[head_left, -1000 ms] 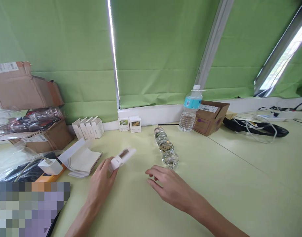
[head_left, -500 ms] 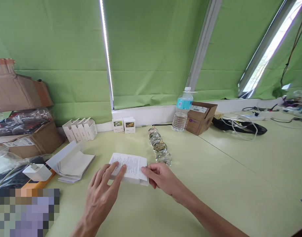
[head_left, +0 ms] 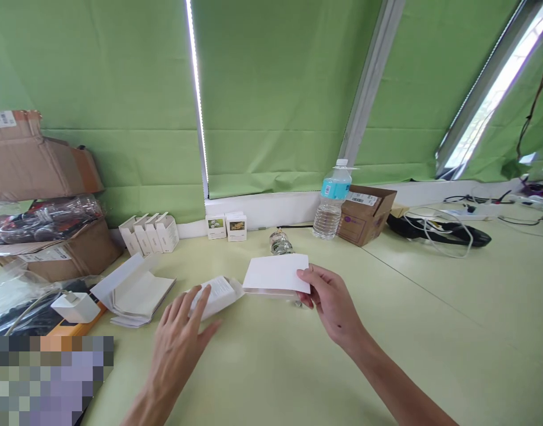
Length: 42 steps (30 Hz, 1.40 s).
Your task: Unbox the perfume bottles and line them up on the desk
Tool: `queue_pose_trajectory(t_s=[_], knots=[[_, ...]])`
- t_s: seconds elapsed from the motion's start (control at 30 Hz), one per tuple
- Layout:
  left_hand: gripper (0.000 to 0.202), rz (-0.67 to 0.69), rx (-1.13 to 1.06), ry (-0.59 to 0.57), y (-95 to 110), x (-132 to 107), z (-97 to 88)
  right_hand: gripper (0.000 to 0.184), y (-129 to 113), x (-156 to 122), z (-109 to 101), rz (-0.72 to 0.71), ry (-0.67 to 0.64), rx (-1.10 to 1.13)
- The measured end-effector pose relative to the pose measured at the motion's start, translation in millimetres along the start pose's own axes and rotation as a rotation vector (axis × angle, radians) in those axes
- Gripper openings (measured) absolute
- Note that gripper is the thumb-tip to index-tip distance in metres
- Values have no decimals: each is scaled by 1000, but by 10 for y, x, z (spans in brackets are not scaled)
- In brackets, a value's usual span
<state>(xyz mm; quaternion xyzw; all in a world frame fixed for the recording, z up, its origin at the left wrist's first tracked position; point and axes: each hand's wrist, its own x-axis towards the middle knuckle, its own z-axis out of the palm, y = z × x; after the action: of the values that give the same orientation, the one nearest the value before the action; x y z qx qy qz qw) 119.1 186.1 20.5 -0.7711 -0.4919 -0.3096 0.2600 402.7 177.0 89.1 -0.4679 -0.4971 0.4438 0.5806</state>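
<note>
A white card or thin stack of cards, blank on its upper face, is pinched at its right edge between the thumb and fingers of my right hand. It is raised a little over the table. My left hand lies with fingers spread on a white packet with printed text, partly inside a clear plastic sleeve. Behind the card stand clear glass pieces with gold-coloured details, mostly hidden by it. Left of the packet is an open stack of white paper.
Small white cartons and two picture boxes stand along the wall. Further right are a water bottle, a brown carton and a black item with a white cable. Cardboard boxes and a white charger lie left.
My right hand has drawn the white card away from the printed packet, up and to the right. The packet has tilted under my left hand. The view has shifted slightly.
</note>
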Motion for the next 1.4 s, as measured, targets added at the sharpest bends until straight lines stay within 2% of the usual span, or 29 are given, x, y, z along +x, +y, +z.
queue_pose_trajectory(t_s=[0.13,0.23,0.33,0.43,0.53,0.6,0.67,0.73,0.87,0.93,1.0,1.03,1.13,1.2,1.23,1.3,1.4], knots=[[71,-8,-175,16,257,44,-117,34,-7,-107,91,-13,-94,-58],[80,21,-301,-64,407,53,-225,35,24,-196,172,44,-243,-69],[72,30,-440,-143,451,40,-279,36,55,-257,213,137,-357,-9],[56,-41,-637,-242,435,43,-307,37,65,-270,212,167,-364,-23],[35,-223,-827,-265,438,89,-341,39,52,-264,226,125,-368,-123],[23,-435,-931,-231,447,139,-362,35,38,-267,258,79,-369,-224],[24,-661,-1053,-175,434,191,-373,28,29,-276,295,55,-370,-317],[27,-815,-1174,-103,387,233,-373,25,34,-280,319,63,-403,-362],[31,-983,-1278,27,266,262,-358,24,78,-261,308,108,-529,-344],[42,-1043,-1298,113,243,256,-353,22,108,-241,290,102,-535,-299],[43,-1024,-1292,164,253,248,-360,21,139,-215,271,86,-508,-265],[35,-975,-1291,136,267,246,-368,20,154,-200,261,76,-492,-260],[21,-805,-1362,-115,311,243,-405,20,189,-148,225,46,-441,-278],[31,-761,-1476,-275,325,239,-426,21,203,-116,201,29,-413,-298],[41,-762,-1530,-319,324,235,-430,22,208,-105,191,24,-409,-310],[57,-777,-1600,-362,306,222,-426,22,215,-92,178,15,-416,-336],[64,-780,-1636,-391,254,199,-399,24,222,-95,174,2,-438,-358]])
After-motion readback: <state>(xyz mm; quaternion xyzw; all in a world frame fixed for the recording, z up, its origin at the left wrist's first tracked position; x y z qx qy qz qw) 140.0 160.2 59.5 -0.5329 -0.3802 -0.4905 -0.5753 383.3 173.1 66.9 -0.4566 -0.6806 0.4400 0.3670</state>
